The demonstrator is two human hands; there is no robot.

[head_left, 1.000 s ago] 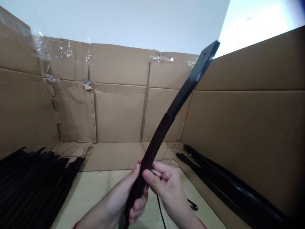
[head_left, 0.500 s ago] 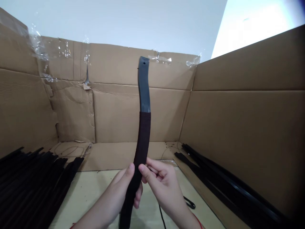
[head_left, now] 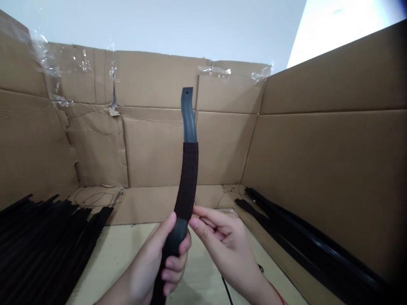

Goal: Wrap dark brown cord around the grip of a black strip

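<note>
A long curved strip, dark grey and flat with a small hole at its top end, stands nearly upright in front of me. Dark brown cord wrapping covers its middle in tight rows. My left hand is closed around the strip just below the wrapping, thumb on the near face and fingers round the right side. At the wrapping's lower right edge my right hand is pinched closed, thumb and index finger together. A thin black cord hangs below it; the part between the fingertips is hidden.
Cardboard walls with clear tape surround a pale work board. Several dark strips lie side by side at left. More long black strips lie along the right wall. A small black piece shows behind my right wrist.
The strip's top has come lower and slightly left. My left hand now wraps its fingers further round it. Bare strip shows below the wrapping, and my right hand has shifted slightly right.
</note>
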